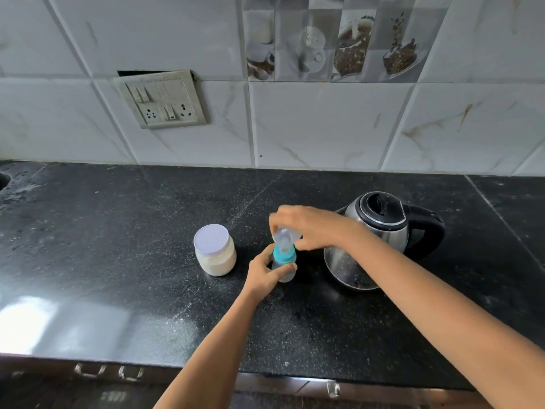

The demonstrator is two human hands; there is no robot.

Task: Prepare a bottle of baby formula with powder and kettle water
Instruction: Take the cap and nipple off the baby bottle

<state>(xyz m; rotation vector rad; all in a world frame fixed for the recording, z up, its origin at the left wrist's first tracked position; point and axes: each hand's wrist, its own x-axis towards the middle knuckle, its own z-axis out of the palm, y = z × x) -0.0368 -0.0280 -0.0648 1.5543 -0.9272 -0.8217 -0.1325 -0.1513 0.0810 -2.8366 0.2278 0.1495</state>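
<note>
Small clear plastic baby bottle with teal collar ring stands upright mid-bench, between jar and kettle. Left hand grips bottle body, fingers curled round it. Right hand pinches clear dome cap directly over the teat. Clear powder jar with white lid just left, lid on. Steel kettle with black lid and handle close right. Black speckled stone bench; grey switch plate on the tiled wall
</note>
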